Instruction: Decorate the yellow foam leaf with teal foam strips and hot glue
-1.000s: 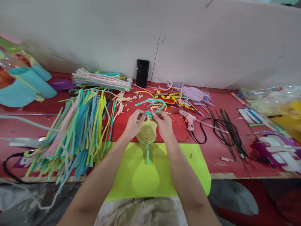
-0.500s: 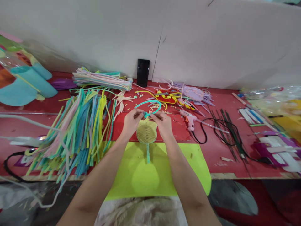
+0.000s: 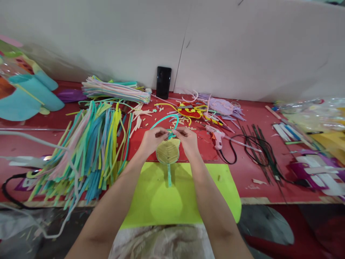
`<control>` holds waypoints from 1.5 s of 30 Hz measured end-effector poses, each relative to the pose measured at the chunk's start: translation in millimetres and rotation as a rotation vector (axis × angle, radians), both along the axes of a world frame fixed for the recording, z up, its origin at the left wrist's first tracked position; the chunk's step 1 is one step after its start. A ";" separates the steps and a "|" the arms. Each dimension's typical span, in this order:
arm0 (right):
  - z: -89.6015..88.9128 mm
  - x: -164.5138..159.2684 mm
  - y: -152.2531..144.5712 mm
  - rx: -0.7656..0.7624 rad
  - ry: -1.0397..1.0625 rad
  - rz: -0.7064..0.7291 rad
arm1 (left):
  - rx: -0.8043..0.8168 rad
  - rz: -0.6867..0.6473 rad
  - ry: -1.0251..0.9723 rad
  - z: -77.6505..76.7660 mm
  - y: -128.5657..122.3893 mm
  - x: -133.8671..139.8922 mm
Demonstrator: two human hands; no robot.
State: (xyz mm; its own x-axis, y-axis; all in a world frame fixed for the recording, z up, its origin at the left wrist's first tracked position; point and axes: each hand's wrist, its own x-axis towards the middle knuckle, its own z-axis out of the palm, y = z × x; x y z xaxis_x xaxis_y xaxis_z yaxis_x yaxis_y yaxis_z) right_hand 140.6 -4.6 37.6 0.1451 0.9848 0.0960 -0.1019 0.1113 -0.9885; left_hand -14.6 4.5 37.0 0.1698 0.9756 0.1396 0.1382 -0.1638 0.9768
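Observation:
Between my two hands is a teal pipe cleaner [image 3: 165, 118] that arcs up in a loop and ends in a small twisted part at my fingertips. My left hand [image 3: 154, 141] pinches it from the left, thumb against fingers. From the right, my right hand [image 3: 187, 138] grips the same twisted part, also closed. Just below my fingertips is a fan-shaped piece [image 3: 167, 153] of yellowish pipe cleaners with a pale edge and a teal stem [image 3: 169, 176] pointing toward me. My fingers partly hide the top of this piece; whether the loop is joined to it I cannot tell.
A lime-green mat [image 3: 167, 208] lies at the front of the red table. Left is a big heap of coloured pipe cleaners [image 3: 88, 151], with a bundle [image 3: 115, 90] behind. A pink glue gun [image 3: 217, 138] with black cord lies right. A black phone [image 3: 163, 82] leans on the wall.
The teal loop has shifted slightly left and narrowed as my fingers work at its twisted part. Both hands stay close together in nearly the same place.

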 end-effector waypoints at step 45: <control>-5.3 3.1 -1.7 0.176 -0.276 0.015 | -0.037 -0.016 -0.013 3.6 -4.3 5.3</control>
